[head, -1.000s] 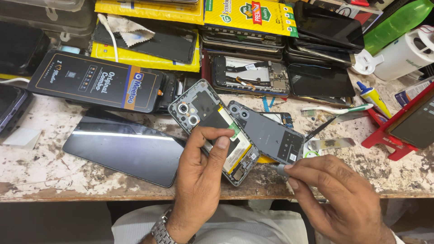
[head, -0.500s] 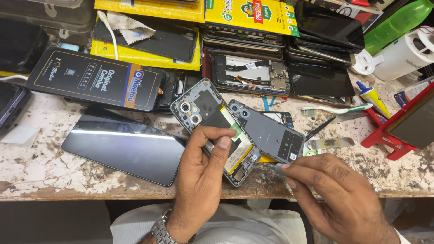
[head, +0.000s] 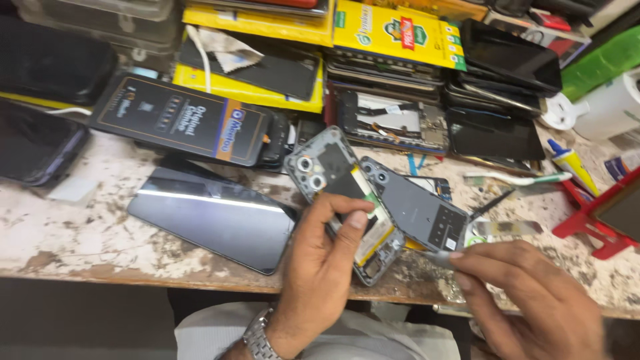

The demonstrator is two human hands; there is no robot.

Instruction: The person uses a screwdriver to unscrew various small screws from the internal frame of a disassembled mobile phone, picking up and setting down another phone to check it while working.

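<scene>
Left hand [head: 320, 267] raised from the lower edge of the view, back of hand toward the camera, thumb extended up and to the right, fingers curled out of sight; a metal watch sits on its wrist. Right hand [head: 533, 300] enters from the lower right, thumb and forefinger pinched together, pointing left, knuckles uppermost.

Pretty bright, even light from above, barely any hard shadows. The dark glass panel [head: 213, 217] catches a white glare streak. Whole frame's a bit soft with motion blur, worst on the right hand [head: 533, 300]
</scene>
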